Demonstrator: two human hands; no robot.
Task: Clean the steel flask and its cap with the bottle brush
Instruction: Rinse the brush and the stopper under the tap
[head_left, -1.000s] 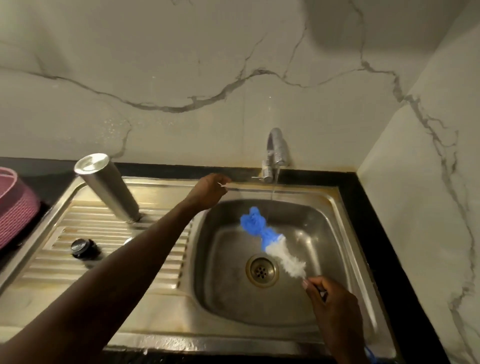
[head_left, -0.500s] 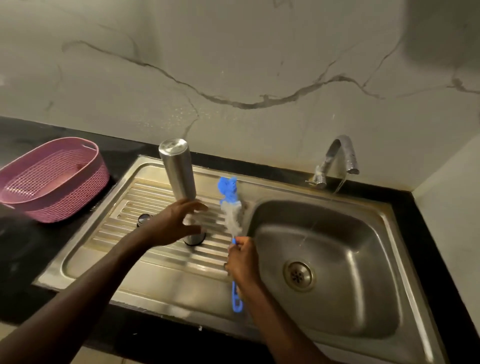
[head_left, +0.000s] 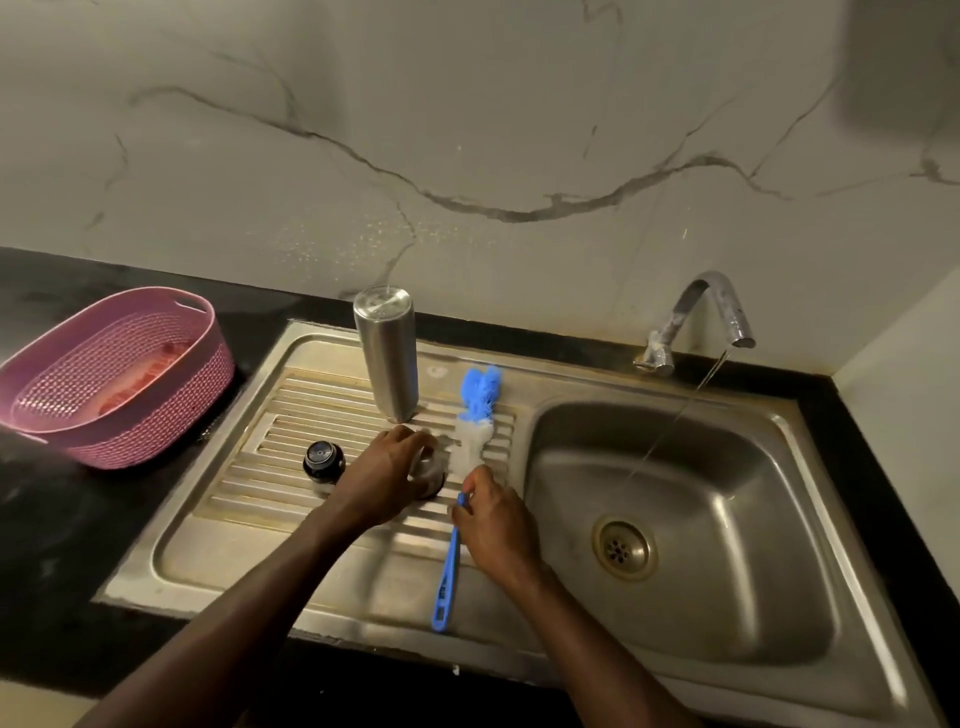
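Flask, cylindrical brushed steel, upside down on ribbed draining board, at twelve o'clock from left hand, just beyond fingertips; long axis vertical, mouth down. Left hand curled over small steel-and-black cup-like piece, probably part of cap. Round black cap part lying at nine o'clock of that hand, near. Right hand pinching blue plastic handle of bottle brush; white-and-blue bristle head pointing to twelve o'clock, just right of flask. Left hand nearer flask. Likely next: brushing the held piece. Tap running into basin at three o'clock.
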